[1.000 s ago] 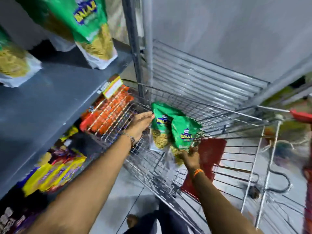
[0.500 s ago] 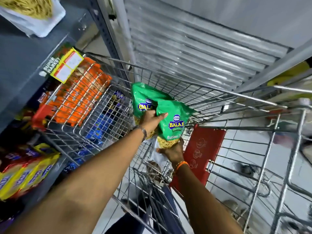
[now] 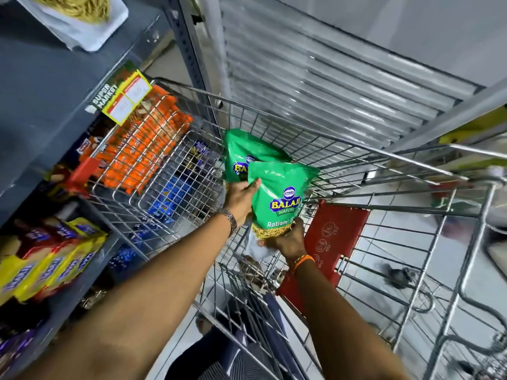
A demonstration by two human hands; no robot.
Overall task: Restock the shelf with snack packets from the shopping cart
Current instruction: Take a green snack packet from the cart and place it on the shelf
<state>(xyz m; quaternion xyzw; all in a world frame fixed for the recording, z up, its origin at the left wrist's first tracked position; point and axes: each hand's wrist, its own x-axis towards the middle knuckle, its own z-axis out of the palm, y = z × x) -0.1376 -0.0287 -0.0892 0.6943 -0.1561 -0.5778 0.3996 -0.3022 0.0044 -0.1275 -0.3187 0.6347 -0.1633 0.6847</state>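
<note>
Two green Balaji snack packets are held up inside the wire shopping cart (image 3: 307, 133). The front packet (image 3: 282, 187) stands upright, and my right hand (image 3: 288, 239) grips its bottom edge. My left hand (image 3: 241, 198) is wrapped around the lower part of the rear packet (image 3: 244, 152), its fingers lying between the two packets. The grey shelf (image 3: 46, 86) runs along the left, with one packet of the same snack (image 3: 79, 15) on it at the top left.
Orange packs (image 3: 142, 149) and yellow and red packs (image 3: 49, 264) fill the lower shelf levels to the left. A red child-seat flap (image 3: 334, 237) hangs in the cart. A shutter wall (image 3: 315, 78) stands behind the cart. My legs show below.
My left hand came away from the cart's left wall and took hold of the rear packet. Both packets have risen a little in the cart, and my view has dropped toward it.
</note>
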